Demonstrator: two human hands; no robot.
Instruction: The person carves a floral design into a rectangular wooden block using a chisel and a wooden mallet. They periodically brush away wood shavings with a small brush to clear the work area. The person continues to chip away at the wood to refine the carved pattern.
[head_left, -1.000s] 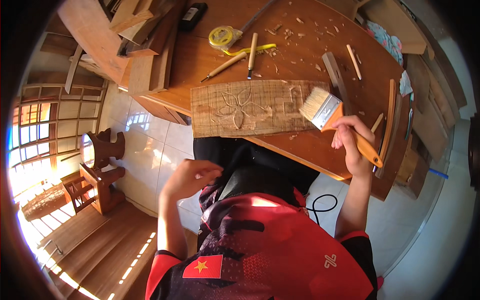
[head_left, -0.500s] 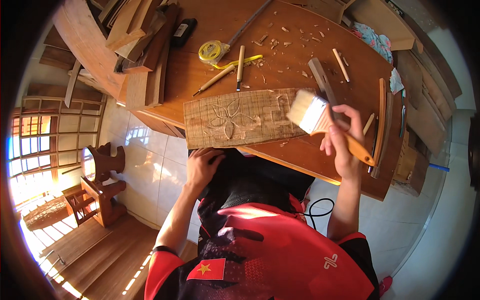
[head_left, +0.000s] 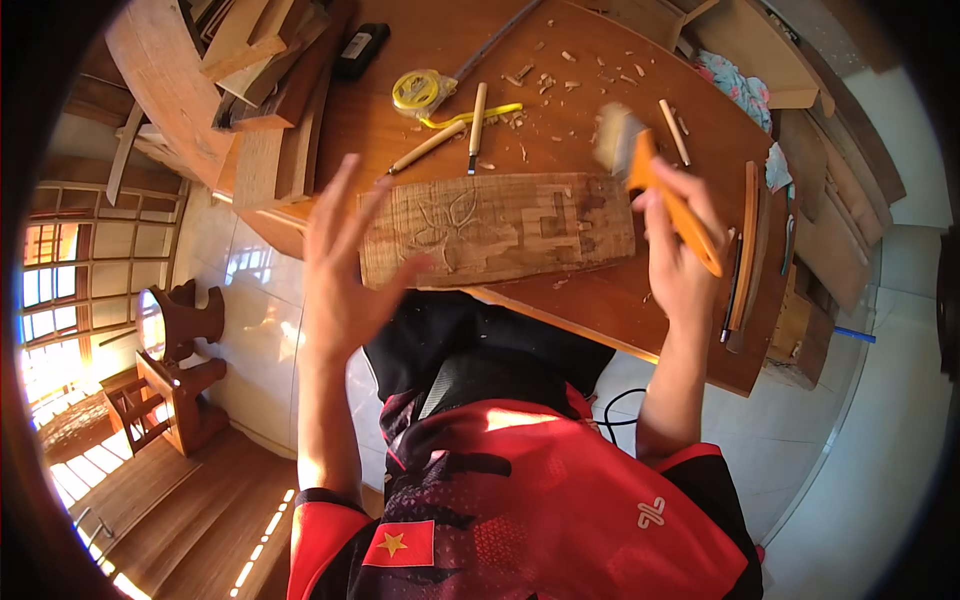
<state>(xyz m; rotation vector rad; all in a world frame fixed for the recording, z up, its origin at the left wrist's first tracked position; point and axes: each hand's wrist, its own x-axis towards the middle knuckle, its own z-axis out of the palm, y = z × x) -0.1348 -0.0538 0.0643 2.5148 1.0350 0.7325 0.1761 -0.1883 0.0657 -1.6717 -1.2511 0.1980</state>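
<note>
A flat paintbrush (head_left: 668,196) with an orange handle and pale bristles is gripped in my right hand (head_left: 682,240). Its bristles, blurred by motion, are raised above the far right corner of the carved wooden board (head_left: 500,228). The board lies along the table's near edge, a flower carved at its left and angular shapes at its right. My left hand (head_left: 345,262) hovers over the board's left end with fingers spread and nothing in them. Two wood-handled chisels (head_left: 477,125) lie just beyond the board.
Wood shavings (head_left: 545,82) are scattered over the brown table (head_left: 420,50). A yellow tape measure (head_left: 420,92) lies past the chisels, and another wooden-handled tool (head_left: 674,132) is at the right. Planks (head_left: 290,150) are stacked at the left; wooden strips (head_left: 745,250) lie along the right edge.
My left hand has risen from the board's near left edge and opened. The paintbrush in my right hand has lifted off the board's right end, away from me, and turned more upright.
</note>
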